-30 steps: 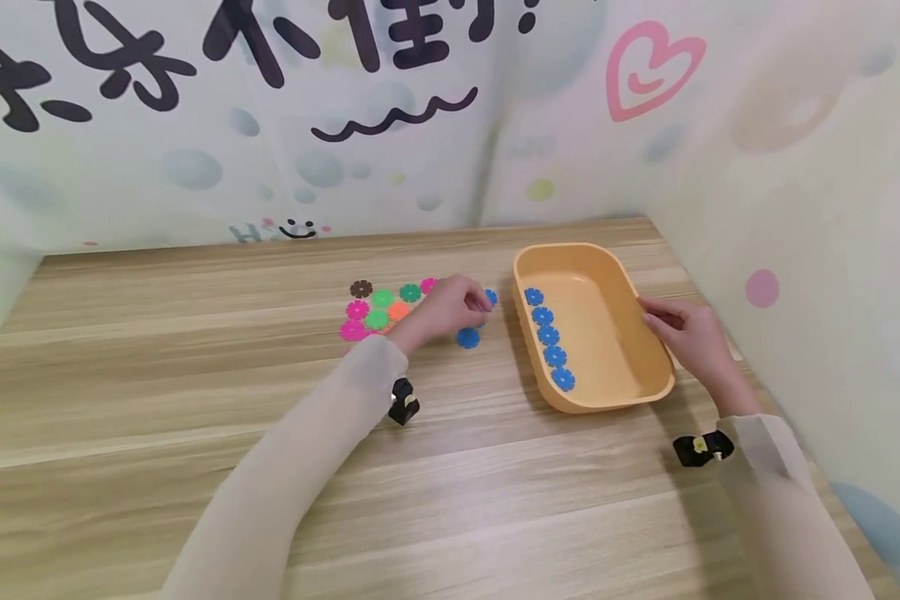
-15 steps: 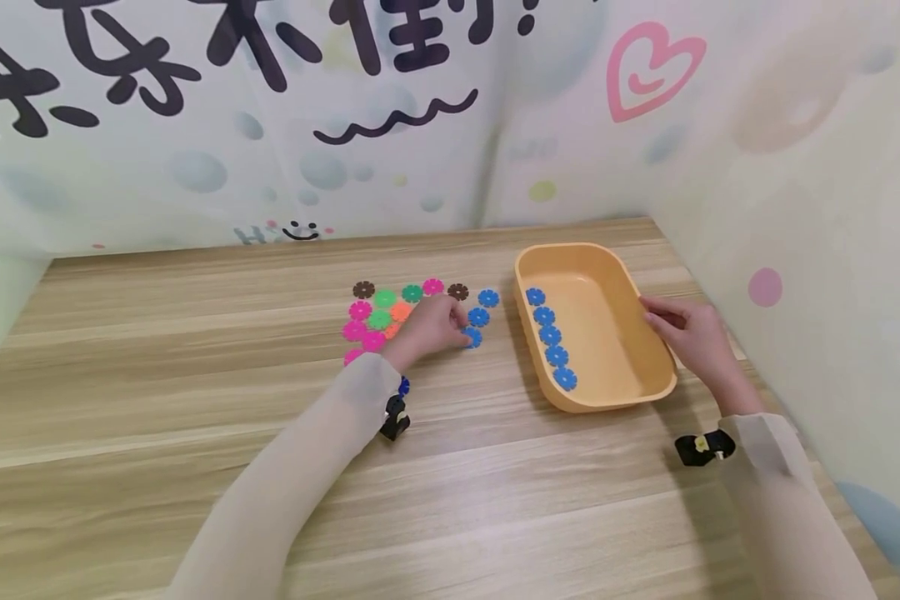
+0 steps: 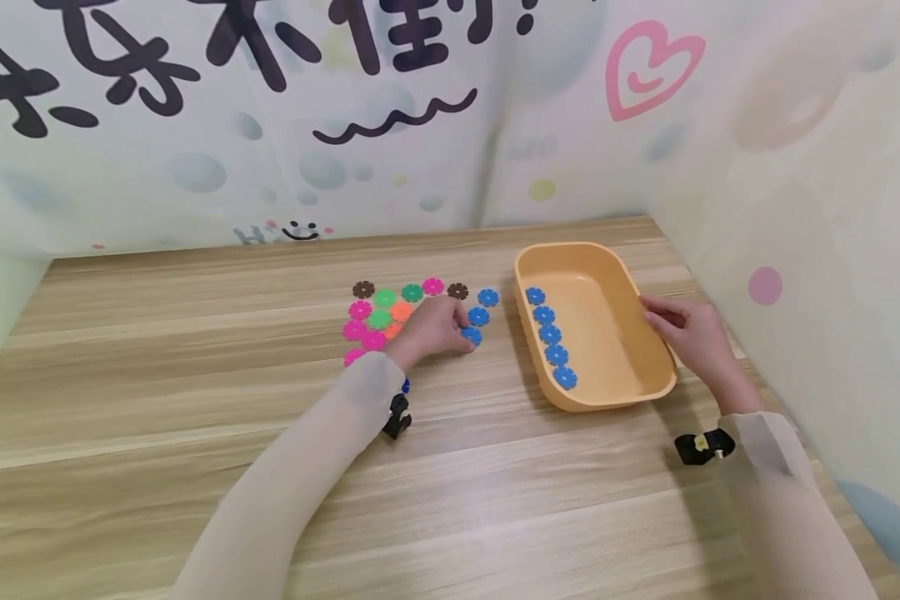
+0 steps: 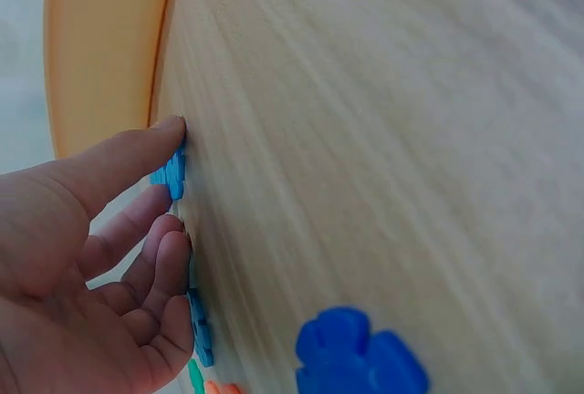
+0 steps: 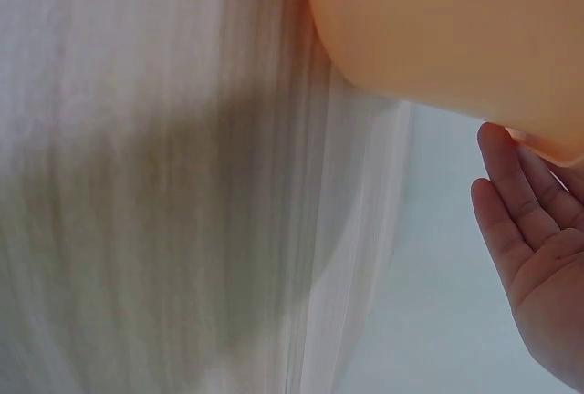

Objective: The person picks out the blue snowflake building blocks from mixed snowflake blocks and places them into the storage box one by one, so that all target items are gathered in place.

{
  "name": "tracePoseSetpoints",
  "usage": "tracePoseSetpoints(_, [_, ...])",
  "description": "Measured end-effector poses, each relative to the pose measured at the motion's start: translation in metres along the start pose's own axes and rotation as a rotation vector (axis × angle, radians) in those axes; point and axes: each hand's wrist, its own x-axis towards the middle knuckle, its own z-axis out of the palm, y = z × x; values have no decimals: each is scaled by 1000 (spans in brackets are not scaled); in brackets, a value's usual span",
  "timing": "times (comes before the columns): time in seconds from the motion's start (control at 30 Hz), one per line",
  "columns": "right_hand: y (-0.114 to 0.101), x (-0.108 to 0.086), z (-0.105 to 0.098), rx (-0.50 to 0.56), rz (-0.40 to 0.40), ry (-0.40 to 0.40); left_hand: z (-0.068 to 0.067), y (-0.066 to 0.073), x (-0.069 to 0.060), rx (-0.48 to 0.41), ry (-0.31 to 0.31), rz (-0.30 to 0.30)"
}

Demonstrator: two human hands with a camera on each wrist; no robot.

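Observation:
My left hand (image 3: pixel 429 327) is low over the table, thumb and forefinger at opposite edges of a blue snowflake disc (image 3: pixel 472 336), pinching it. In the left wrist view the left hand (image 4: pixel 109 257) has this blue disc (image 4: pixel 170 173) between thumb and forefinger, the other fingers curled. Two more blue discs, one of them a blue disc (image 3: pixel 478 316), lie just beyond. My right hand (image 3: pixel 693 346) grips the right rim of an orange plastic basin (image 3: pixel 607 407); in the right wrist view its fingers (image 5: pixel 516 189) touch the basin's outside. Several blue discs (image 3: pixel 550 334) lie in a row along the basin's left side.
Pink, green, orange and brown discs, such as a pink disc (image 3: pixel 355 331), lie left of my left hand, some hidden by it. A dark blue disc (image 4: pixel 356 353) is near the left wrist. Printed cloth walls (image 3: pixel 420 167) bound the wooden table (image 3: pixel 495 500) behind and right.
My left hand has come back left and down from the farther blue discs to the nearest one and now pinches it. My right hand and the basin have stayed put.

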Motion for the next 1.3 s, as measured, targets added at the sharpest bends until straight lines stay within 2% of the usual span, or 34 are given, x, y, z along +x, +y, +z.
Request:
tracePoseSetpoints(0.37, [0, -1, 0, 12, -14, 8, -2, 7, 4, 19, -50, -18])
tracePoseSetpoints(0.63, [0, 0, 1, 1, -1, 10, -6, 9, 13, 124, -128, 6])
tracePoseSetpoints(0.97, [0, 2, 1, 0, 4, 9, -12, 9, 18, 122, -190, 13])
tracePoseSetpoints(1.13, [0, 2, 1, -4, 3, -1, -12, 9, 16, 125, -192, 14])
tracePoseSetpoints(1.3, [0, 1, 1, 3, 11, -9, -9, 9, 11, 104, -157, 23])
